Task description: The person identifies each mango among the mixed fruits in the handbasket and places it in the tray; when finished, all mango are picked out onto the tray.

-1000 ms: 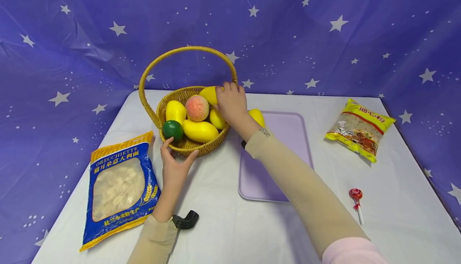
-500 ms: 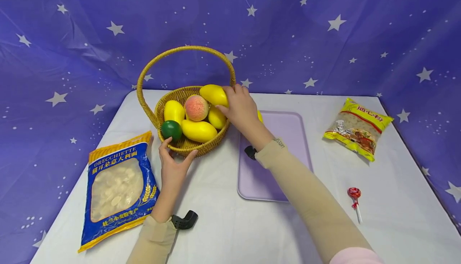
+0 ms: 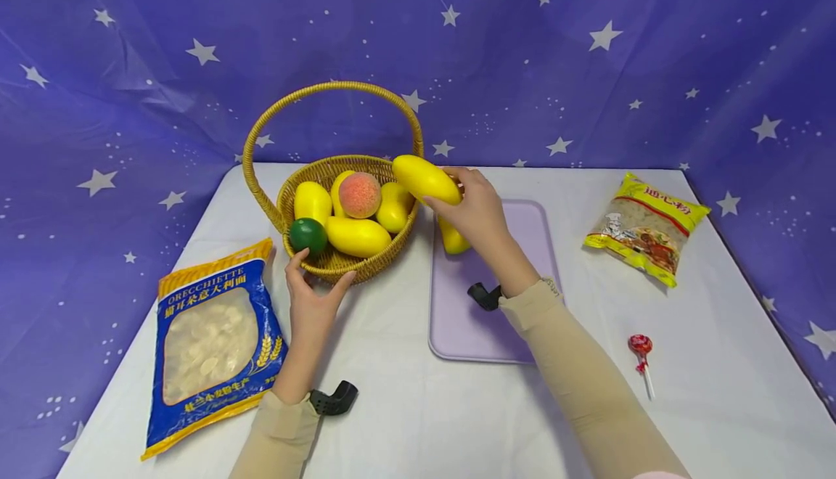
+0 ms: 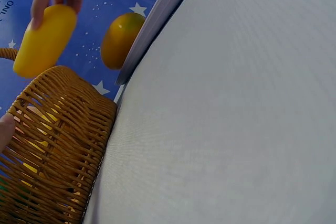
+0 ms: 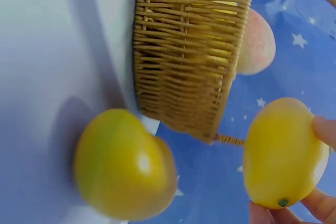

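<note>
Above the right rim of the wicker basket (image 3: pixel 374 267), my right hand (image 3: pixel 482 214) pinches a yellow mango (image 3: pixel 426 178) between thumb and fingers. The right wrist view shows that mango (image 5: pixel 283 153) with a green stem spot. Below this hand, another mango (image 3: pixel 453 239) lies on the purple tray (image 3: pixel 457 326), partly hidden by the hand. Several more mangoes are in the basket, along with a peach (image 3: pixel 360 194) and a dark green fruit (image 3: pixel 308 235). At the basket's near rim, my left hand (image 3: pixel 310 308) holds the edge; the left wrist view catches only a fingertip (image 4: pixel 5 129).
A blue bag of orecchiette pasta (image 3: pixel 212 341) lies at the left. Toward the far right is a yellow pasta bag (image 3: pixel 646 228), with a red lollipop (image 3: pixel 641 348) nearer the front. The basket's tall handle (image 3: pixel 333 87) arches over the fruit. A starry purple cloth (image 3: pixel 496 65) hangs behind.
My right hand has lifted the mango out of the basket's far right side and moved it rightward, toward the tray. My left hand stays at the basket rim.
</note>
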Available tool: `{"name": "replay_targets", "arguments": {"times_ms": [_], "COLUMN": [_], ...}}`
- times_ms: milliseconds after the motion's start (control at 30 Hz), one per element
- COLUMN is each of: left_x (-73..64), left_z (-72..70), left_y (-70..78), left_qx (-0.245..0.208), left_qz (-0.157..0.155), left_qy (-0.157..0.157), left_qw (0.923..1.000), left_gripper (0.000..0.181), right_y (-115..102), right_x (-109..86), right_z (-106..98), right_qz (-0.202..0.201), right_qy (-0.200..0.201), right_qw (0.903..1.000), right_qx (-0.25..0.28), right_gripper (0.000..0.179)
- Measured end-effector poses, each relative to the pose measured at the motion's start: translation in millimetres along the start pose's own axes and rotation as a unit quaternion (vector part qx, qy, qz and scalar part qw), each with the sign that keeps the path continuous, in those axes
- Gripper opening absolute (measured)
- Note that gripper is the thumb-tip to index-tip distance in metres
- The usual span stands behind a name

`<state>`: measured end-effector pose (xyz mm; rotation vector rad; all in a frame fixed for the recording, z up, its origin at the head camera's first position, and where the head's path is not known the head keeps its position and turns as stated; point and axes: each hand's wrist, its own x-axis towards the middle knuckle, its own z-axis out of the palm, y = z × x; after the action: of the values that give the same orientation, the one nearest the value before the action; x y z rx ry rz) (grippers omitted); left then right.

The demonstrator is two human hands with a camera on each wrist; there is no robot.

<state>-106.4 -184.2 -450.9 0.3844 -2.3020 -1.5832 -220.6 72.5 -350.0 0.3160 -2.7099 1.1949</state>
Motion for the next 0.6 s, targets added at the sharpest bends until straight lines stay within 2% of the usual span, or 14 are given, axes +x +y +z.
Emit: {"name": "replay_targets", "arguments": {"times_ms": [133,400,500,600], "left_x": [0.2,-0.2,-0.2,0.0], "left_z": [0.2,-0.4,-0.2,-0.4], "left_y": [0.2,-1.8,-1.9,-1.8], "left_qx": [-0.001,0.001,0.002,0.003], "left_qz": [0.0,-0.007,-0.01,-0.011], "left_qy": [0.0,0.0,-0.004,-0.004], "left_qw": [1.0,1.0,0.9999,0.9999], "left_gripper": [0.085,0.086,0.086,0.087], "right_y": [16,59,75,87], "right_x": [-8.5,-18.1,-22.8,-28.0], "right_z": [-10,-21,-24,-26], "right_qz": [0.028,0.085,0.116,0.158], "right_qy": [0.016,0.057,0.057,0.037], "right_qw": [0.999,0.9939,0.9907,0.9852], "right_qx": [0.031,0.042,0.045,0.054], "right_gripper": [0.064,0.064,0.063,0.063]}}
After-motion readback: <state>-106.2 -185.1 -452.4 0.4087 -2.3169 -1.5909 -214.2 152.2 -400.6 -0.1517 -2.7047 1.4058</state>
